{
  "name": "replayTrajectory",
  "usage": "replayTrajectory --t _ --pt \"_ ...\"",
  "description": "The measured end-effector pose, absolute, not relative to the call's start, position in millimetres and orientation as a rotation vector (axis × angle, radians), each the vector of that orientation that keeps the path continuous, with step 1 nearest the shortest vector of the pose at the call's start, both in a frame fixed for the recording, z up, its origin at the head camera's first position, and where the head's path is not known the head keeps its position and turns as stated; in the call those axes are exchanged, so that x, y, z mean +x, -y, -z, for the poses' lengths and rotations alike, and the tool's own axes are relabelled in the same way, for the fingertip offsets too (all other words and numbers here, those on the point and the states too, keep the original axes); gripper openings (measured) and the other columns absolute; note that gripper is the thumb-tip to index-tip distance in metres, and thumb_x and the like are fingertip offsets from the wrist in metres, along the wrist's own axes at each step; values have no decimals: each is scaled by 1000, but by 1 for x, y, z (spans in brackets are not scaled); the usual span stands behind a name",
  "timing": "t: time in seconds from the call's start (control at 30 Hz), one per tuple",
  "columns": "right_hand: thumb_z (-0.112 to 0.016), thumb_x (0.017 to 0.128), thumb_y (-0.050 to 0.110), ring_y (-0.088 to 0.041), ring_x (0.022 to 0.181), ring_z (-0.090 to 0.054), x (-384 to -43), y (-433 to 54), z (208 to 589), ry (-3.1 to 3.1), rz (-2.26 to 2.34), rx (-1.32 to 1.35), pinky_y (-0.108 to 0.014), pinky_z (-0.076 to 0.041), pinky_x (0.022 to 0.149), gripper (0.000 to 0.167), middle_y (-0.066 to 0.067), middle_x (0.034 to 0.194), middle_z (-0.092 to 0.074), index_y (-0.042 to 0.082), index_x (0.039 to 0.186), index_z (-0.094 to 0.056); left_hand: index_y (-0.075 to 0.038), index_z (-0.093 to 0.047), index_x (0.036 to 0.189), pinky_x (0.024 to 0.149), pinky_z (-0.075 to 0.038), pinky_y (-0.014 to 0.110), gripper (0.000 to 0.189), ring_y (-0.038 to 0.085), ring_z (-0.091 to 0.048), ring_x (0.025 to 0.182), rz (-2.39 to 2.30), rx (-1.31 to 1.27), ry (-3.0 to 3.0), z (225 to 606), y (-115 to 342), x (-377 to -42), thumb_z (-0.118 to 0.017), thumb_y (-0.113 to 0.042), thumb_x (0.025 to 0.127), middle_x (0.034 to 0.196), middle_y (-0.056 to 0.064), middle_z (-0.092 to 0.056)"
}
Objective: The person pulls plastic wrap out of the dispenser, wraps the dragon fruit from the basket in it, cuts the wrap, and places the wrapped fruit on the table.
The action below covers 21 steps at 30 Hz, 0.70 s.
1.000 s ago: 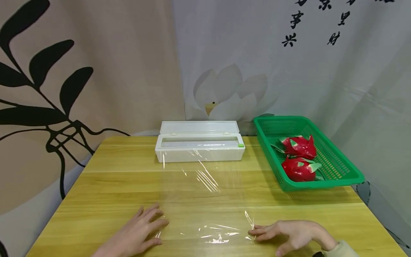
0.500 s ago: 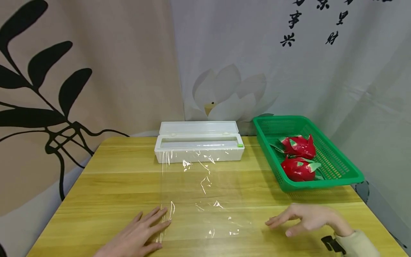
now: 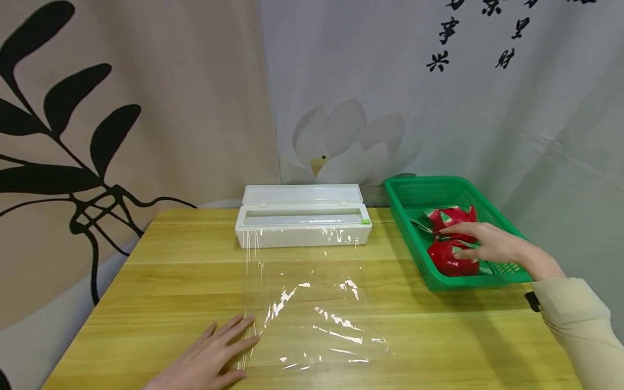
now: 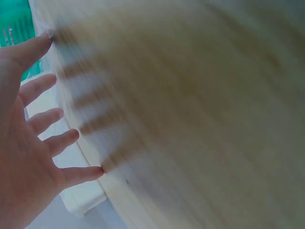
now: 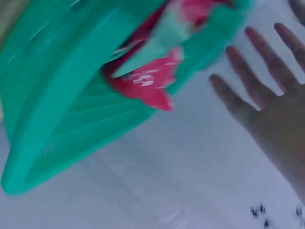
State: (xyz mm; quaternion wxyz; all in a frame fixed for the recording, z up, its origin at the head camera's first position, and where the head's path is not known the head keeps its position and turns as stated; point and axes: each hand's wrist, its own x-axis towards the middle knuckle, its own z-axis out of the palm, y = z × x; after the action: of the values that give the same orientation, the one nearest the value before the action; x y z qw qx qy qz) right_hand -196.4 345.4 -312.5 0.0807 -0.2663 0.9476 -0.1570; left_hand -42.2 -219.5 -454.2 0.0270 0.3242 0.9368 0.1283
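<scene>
A strip of bare yellow wooden table is left as a passage between the flat clear plastic film and the green perforated plastic basket, whose raised walls bar low sideways access to two glossy red dragon fruits. From above, room over them is partly taken by the right hand; the film's far end is blocked by a long white lidded box, its left edge by the left hand.
</scene>
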Motion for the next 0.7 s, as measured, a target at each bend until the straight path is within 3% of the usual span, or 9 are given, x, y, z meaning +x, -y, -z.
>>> replayTrajectory --t 0.1,0.2,0.37,0.53,0.7 --pt "-77 78 29 -46 125 -37 -208 -350 323 -2715 433 -760 -46 -53 85 76 -24 143 -39 4 140 -42 -27 -49 139 93 -36 73 57 41 -36 136 -413 1002 -2899 454 219 -42 -46 -58 91 153 12 -34" --pt "-81 73 26 -48 124 -32 -215 -352 335 -2669 375 -796 -42 -54 81 84 -26 142 -35 2 141 -37 -28 -49 139 92 -37 73 57 41 -37 135 -420 1015 -2921 455 219 -41 -48 -58 91 153 12 -34" --pt "-82 71 20 -48 122 -36 -219 -352 352 -2692 332 -871 -45 -55 78 79 -24 138 -41 5 137 -41 -28 -50 138 90 -37 75 56 43 -34 135 -420 1034 -2952 457 219 -40 -49 -57 90 153 11 -35" --pt "-86 66 18 -45 117 -43 -220 -354 358 -2754 307 -921 -43 -56 73 77 -20 133 -47 9 133 -47 -27 -52 136 86 -37 77 55 36 -27 140 -414 1047 -3005 459 219 -40 -51 -57 90 152 8 -37" --pt "-88 63 21 -44 116 -46 -223 -355 359 -2788 255 -974 -40 -58 70 75 -19 130 -52 12 129 -53 -26 -53 135 86 -37 77 55 36 -29 137 -395 1051 -3022 460 219 -40 -52 -57 89 152 8 -37"
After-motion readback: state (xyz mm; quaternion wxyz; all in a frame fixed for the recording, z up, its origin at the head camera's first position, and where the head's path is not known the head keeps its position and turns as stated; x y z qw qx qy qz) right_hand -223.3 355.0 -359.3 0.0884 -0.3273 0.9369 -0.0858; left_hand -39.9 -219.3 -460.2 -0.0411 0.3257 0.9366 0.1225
